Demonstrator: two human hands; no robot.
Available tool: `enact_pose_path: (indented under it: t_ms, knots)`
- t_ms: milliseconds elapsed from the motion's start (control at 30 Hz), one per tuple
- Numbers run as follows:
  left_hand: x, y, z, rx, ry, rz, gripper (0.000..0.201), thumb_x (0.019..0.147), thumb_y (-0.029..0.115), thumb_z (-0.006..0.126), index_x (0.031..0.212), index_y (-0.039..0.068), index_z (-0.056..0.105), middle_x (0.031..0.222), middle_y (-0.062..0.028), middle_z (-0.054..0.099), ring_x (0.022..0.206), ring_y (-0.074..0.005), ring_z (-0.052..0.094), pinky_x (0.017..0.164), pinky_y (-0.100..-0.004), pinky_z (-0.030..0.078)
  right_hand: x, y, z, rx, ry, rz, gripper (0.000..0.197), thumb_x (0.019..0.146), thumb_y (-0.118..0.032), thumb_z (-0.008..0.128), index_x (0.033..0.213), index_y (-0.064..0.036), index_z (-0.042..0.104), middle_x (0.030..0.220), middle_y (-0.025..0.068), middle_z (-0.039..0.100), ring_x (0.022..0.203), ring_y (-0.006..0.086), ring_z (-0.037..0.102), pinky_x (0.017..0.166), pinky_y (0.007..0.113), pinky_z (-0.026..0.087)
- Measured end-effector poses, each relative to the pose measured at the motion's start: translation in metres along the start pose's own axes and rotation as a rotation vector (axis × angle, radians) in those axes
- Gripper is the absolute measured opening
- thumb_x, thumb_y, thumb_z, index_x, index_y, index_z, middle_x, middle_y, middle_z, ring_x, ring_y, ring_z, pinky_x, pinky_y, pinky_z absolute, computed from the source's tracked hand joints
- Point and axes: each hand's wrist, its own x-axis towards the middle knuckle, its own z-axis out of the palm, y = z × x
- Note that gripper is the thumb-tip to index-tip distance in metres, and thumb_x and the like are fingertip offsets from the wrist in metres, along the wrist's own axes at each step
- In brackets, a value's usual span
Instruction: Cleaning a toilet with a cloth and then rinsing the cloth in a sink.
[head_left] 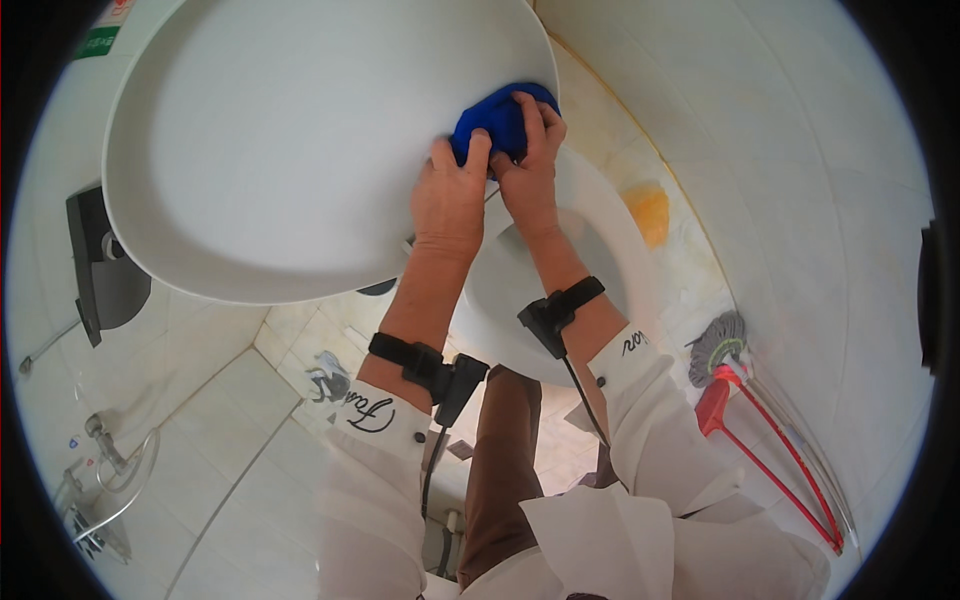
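A broad white oval surface (280, 130) with a raised rim carries a bunched blue cloth (503, 122) at its right edge. Lower down is a floor (697, 275) of pale tiles. A round white fixture (612, 225) stands on it, an orange-yellow patch (649, 212) shows to the fixture's right, and a crumpled grey item (330, 378) lies near left, too indistinct to identify.

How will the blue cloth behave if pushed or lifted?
The blue cloth is probably floppy: it bunches under the left hand and right hand. Likely light, being a small wad. Unlikely to roll, given its crumpled shape.
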Motion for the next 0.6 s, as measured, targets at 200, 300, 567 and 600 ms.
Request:
enact_pose_path:
  t_ms: [200, 300, 567, 600]
  knots:
    - [-0.001, 0.011, 0.007, -0.439, -0.134, -0.422, 0.035, 0.089, 0.011, 0.065, 0.122, 0.014, 0.056, 0.088, -0.0112, 0.068, 0.080, -0.0251, 0.068, 0.075, -0.0368, 0.055, 0.010, -0.023, 0.005, -0.191, 0.081, -0.256, 0.067, 0.066, 0.011, 0.050, 0.130, -0.0077, 0.049, 0.138, 0.0186, 0.032, 0.128, 0.0394, 0.037, 0.108, 0.044, 0.036]
    - [-0.009, 0.013, 0.010, -0.876, -0.005, -0.472, 0.033, 0.096, 0.010, 0.054, 0.129, 0.009, 0.053, 0.103, -0.0134, 0.067, 0.080, -0.0278, 0.067, 0.076, -0.0323, 0.054, 0.011, -0.042, 0.009, -0.223, 0.088, -0.409, 0.063, 0.066, 0.010, 0.047, 0.127, -0.0058, 0.052, 0.138, 0.0199, 0.035, 0.127, 0.0403, 0.038, 0.106, 0.044, 0.037]
    - [0.008, 0.023, -0.037, -2.308, 0.090, -0.719, 0.039, 0.101, 0.015, 0.048, 0.138, 0.001, 0.047, 0.128, -0.0075, 0.056, 0.115, -0.0166, 0.057, 0.100, -0.0302, 0.047, 0.027, -0.101, 0.018, -0.276, 0.026, -0.765, 0.053, 0.069, 0.011, 0.041, 0.117, -0.0031, 0.059, 0.134, 0.0181, 0.046, 0.120, 0.0370, 0.046, 0.102, 0.039, 0.041]
    - [0.010, 0.024, -0.041, -2.317, 0.114, -0.717, 0.039, 0.101, 0.015, 0.048, 0.138, 0.001, 0.047, 0.128, -0.0075, 0.056, 0.115, -0.0166, 0.057, 0.100, -0.0302, 0.047, 0.026, -0.109, 0.019, -0.265, -0.009, -0.788, 0.054, 0.070, 0.011, 0.041, 0.118, -0.0031, 0.059, 0.135, 0.0180, 0.046, 0.120, 0.0371, 0.047, 0.102, 0.039, 0.041]
